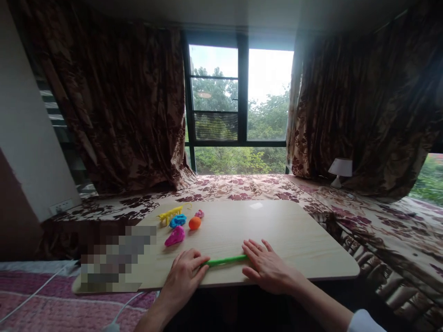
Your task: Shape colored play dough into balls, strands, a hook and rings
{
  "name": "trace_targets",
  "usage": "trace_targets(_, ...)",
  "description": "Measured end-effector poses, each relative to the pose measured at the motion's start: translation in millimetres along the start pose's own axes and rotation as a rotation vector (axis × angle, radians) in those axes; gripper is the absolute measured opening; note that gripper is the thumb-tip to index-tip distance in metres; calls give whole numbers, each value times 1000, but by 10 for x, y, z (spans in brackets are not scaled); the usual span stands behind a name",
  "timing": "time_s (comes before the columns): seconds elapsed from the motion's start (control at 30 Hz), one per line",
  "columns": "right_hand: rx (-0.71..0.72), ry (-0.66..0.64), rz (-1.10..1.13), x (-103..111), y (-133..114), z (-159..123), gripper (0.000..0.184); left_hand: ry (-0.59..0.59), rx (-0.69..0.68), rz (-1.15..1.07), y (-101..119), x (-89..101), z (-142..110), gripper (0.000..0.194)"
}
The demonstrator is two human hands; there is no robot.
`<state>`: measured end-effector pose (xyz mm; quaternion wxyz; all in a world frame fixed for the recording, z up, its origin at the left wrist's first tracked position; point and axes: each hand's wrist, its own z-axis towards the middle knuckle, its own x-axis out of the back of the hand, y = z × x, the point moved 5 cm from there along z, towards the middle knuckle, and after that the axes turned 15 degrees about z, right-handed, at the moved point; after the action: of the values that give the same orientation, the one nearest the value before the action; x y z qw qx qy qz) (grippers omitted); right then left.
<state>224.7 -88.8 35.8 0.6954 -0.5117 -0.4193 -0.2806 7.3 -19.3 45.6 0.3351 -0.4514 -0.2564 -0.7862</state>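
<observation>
A thin green roll of modelling clay [226,261] lies across the near part of the pale wooden table [273,230]. Its left end is between the thumb and fingers of my left hand [184,272], which pinches it. My right hand [268,267] is laid flat over the other end, fingers stretched and thumb apart, hiding that tip. Beyond my left hand are a magenta clay lump [175,236], an orange clay ball [194,223], a blue clay piece [177,221], a yellow clay figure with legs [170,214] and a small pink clay piece [200,213].
A blurred-out patch [119,258] covers the table's left side. Behind the table, a flowered cloth [242,186] covers the ledge below the window, with a small white lamp [341,170] on the right. A white cable [38,290] crosses the pink bedding at left.
</observation>
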Motion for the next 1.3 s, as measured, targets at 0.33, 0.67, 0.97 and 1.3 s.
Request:
trace_targets(0.33,-12,40,-1,32,51,74,59,-8,21,26,-27,5,89,28)
trace_targets(0.67,-189,114,111,380,547,-98,49,116,-44,96,416,-15,248,28)
trace_targets(0.97,-53,315,91,387,497,-292,35,20,-145,53,853,-132,288,19)
trace_targets(1.3,148,251,-5,382,-95,141,16,-112,-82,-194,757,-21,514,21)
